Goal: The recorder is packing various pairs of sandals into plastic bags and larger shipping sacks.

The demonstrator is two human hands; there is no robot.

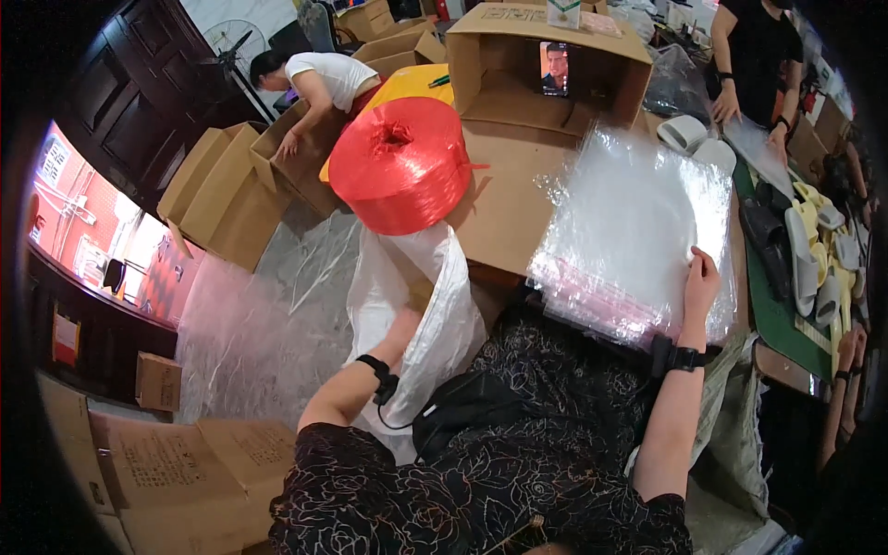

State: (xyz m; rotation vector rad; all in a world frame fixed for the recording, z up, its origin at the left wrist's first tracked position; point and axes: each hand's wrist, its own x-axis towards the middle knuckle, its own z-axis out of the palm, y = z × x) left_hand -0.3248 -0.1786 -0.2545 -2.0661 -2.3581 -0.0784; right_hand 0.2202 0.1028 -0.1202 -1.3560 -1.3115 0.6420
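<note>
My left hand [403,327] reaches into the mouth of a white woven sack [453,305] hanging at the table's edge. Its fingers are hidden inside, so what they hold cannot be seen. Over on the right, my right hand [703,282] lies on a stack of clear plastic bags [620,231] with pinkish lower edges. Thumb and forefinger are pinched together at the top bag's surface. A big roll of red plastic twine [398,166] sits just beyond the sack, near the table's left edge.
An open cardboard box [499,69] holding a phone [554,69] stands at the back. Pale slippers [803,250] lie on a green surface at right, near a person in black [754,55]. Another person [324,79] bends over boxes at left. Flattened cartons [185,472] lie lower left.
</note>
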